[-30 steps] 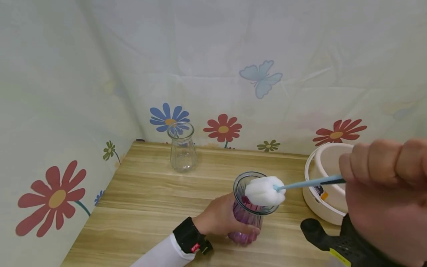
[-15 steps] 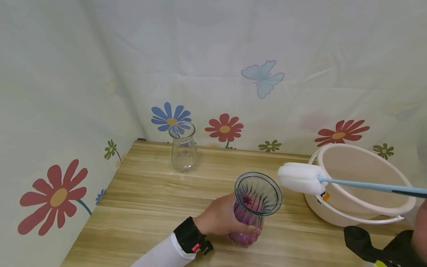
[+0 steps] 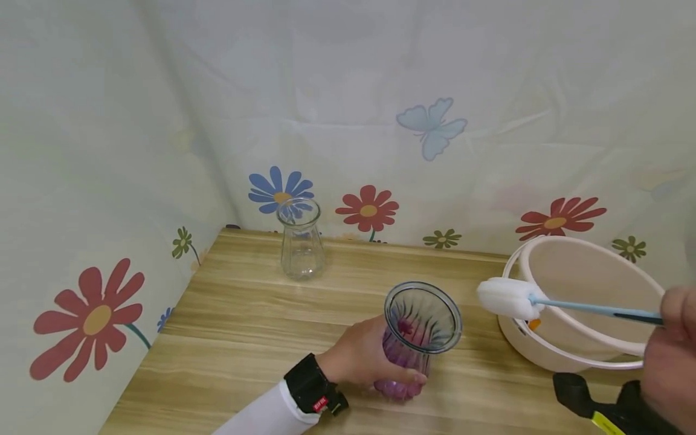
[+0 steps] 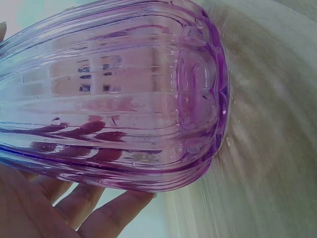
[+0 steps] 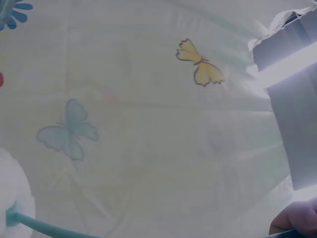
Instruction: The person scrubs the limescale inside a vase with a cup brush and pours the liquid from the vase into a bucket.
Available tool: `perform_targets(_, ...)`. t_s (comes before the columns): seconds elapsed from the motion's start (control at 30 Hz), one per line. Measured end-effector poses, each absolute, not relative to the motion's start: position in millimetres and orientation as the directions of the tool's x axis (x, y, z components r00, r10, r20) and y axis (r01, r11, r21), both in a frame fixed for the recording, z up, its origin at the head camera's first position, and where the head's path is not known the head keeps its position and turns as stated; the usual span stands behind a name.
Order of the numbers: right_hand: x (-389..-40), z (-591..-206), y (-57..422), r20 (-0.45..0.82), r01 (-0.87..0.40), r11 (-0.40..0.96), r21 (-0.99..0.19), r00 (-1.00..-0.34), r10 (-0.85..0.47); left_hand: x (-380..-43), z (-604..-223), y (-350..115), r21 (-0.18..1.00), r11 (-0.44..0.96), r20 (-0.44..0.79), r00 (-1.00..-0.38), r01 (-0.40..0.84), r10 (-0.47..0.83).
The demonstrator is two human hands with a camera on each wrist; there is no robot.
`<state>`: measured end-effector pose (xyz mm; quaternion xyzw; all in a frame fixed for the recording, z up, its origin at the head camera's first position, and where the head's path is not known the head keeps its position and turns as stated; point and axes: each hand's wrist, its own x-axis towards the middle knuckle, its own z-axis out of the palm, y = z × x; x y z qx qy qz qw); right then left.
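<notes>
Head view: sponge brush (image 3: 508,298) shifted right, away from vase (image 3: 415,342), toward left rim of bucket (image 3: 598,278); vase mouth uncovered, work there apparently paused. Brush gripped in right hand (image 3: 671,356), fingers closed; vase, near side of table (image 3: 234,320), clasped by left hand (image 3: 361,356).

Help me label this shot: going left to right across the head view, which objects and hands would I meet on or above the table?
Clear glass vase → purple-tinted vase → white brush head → right hand. Left out for overlap: left hand, pale bucket.
</notes>
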<state>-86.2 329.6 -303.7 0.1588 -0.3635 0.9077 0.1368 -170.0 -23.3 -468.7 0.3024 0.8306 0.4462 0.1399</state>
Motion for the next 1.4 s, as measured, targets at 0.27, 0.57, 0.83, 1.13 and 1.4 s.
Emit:
perform_targets(0.27, -122, -316, 258, 0.749, -0.762, -0.572, -0.304, -0.562, 0.351, -170, -469, -23, 0.823, 0.419, 0.044, -0.778, 0.384, 0.626)
perform_targets(0.57, -155, -350, 242, 0.703, -0.832, -0.459, -0.311, -0.526, 0.478, -170, -468, -23, 0.816, 0.43, 0.036, -0.778, 0.385, 0.628)
perform_targets(0.83, -177, -375, 232, 0.666, -0.842, -0.414, -0.347, -0.531, 0.523, -171, -468, -23, 0.816, 0.427, 0.042, -0.777, 0.389, 0.628)
perform_targets(1.13, -189, -392, 224, 0.619, -0.85, -0.44, -0.291, -0.518, 0.59, -170, -467, -23, 0.823, 0.424, 0.033, -0.776, 0.378, 0.629)
perform_targets(1.4, -184, -408, 227, 0.564, -0.799, -0.334, -0.5, -0.593, 0.575, -170, -466, -24, 0.838, 0.416, 0.011, -0.773, 0.353, 0.634)
